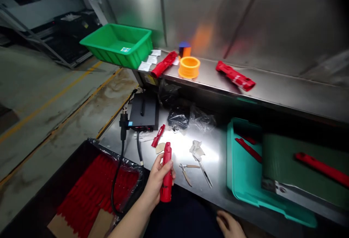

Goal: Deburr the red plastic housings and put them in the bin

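Note:
My left hand (pixel 160 176) is closed around a long red plastic part (pixel 167 179), held upright above the front edge of the metal bench (pixel 218 158). At the lower right my right hand (pixel 231 226) hangs below the bench edge, cut off by the frame. Its fingers are slightly apart and nothing shows between them. On the bench ahead lie nippers with tan handles (pixel 187 174), a slim silver pen-like tool (pixel 204 172) and a crumpled white wipe (pixel 196 150). A smaller red part (pixel 158 136) rests beyond my left hand, near a beige pad (pixel 160 148).
A black box unit (pixel 144 110) with a cable stands at the back left. Red parts fill a lined bin (pixel 95 183). At right, a teal tray (pixel 231 161) sits beside a green conveyor belt (pixel 294 165). The shelf holds a green crate (pixel 131 54) and an orange ring (pixel 189 68).

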### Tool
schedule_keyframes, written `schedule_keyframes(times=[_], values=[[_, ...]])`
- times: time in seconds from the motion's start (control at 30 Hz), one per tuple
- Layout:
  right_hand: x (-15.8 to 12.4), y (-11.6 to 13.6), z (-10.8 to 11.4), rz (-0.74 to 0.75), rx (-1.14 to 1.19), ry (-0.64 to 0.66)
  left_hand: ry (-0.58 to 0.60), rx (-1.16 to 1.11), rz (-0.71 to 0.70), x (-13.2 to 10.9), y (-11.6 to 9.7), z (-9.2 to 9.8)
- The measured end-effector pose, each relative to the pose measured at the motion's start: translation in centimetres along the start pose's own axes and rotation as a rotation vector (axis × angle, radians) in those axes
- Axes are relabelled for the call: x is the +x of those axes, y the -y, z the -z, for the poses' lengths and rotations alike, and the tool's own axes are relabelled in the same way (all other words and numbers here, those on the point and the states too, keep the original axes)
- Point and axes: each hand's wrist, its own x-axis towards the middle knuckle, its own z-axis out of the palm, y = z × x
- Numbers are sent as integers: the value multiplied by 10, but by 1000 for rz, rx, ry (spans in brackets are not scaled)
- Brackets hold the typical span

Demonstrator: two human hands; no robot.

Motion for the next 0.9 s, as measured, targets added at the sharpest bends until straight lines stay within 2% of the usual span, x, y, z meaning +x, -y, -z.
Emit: schedule_keyframes(times=[0.1,0.23,0.37,0.5,0.6,0.7,0.8,0.9], values=[[60,80,-17,193,-64,42,-2,-98,-6,8,-26,27],[133,195,-63,462,-203,123,-86,-165,-34,8,-53,62],[177,304,-131,770,-392,197,-252,-166,-85,1,-73,101],[202,392,-222,1087,-661,299,-360,-249,-229,-12,-93,134],[215,429,-285,1250,-860,373,-378,-295,-313,-22,-104,151],[222,442,-319,1339,-1003,392,-425,-312,-439,-33,-111,160],[229,443,-314,1452,-1012,375,-454,-327,-487,-47,-119,164],[235,445,-277,1592,-867,324,-384,-357,-487,-65,-130,163]])
